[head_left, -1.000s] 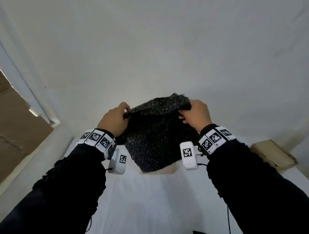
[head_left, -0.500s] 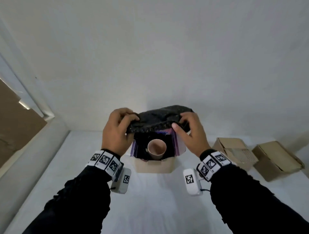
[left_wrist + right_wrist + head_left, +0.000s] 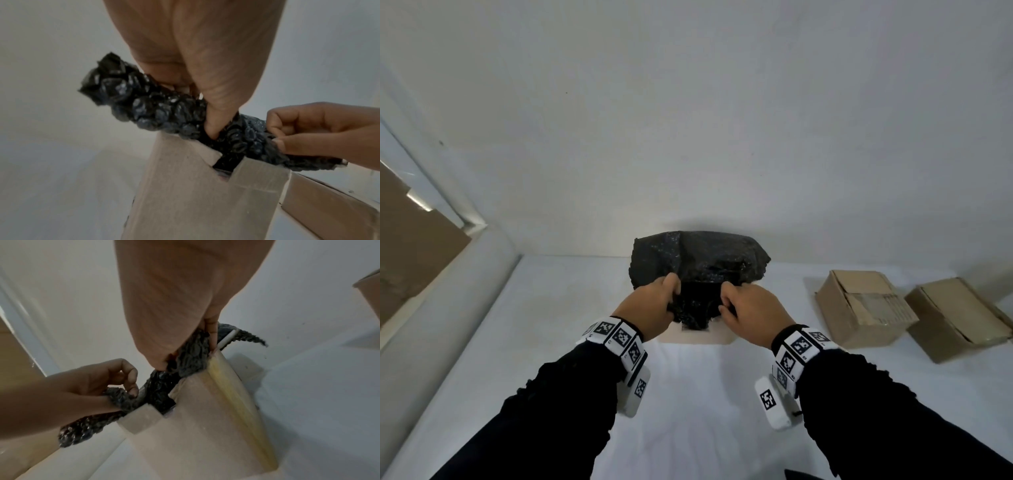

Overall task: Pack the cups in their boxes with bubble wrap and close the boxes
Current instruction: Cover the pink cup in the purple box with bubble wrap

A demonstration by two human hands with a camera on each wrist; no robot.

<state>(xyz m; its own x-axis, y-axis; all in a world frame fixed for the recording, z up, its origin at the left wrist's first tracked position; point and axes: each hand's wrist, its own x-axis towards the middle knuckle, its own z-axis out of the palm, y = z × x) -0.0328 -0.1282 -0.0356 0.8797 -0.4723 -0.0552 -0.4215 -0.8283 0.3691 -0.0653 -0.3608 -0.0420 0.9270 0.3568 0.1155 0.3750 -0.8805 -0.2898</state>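
Black bubble wrap (image 3: 698, 267) covered the open box (image 3: 693, 337) at the table's (image 3: 551, 325) far edge, hiding its contents, pinched by left hand (image 3: 650, 308) and right hand (image 3: 751, 313); two closed boxes (image 3: 863, 308) lay right.

An open box (image 3: 693, 337) stands on the table (image 3: 705, 411) at the middle, near the far wall. Bubble wrap (image 3: 698, 263) lies over the box's top, spilling past its far and side edges. The left hand (image 3: 650, 310) and right hand (image 3: 751, 313) grip the wrap's near edge, side by side. Two closed boxes (image 3: 863, 306) (image 3: 959, 318) sit right of it, the rightmost farthest out.
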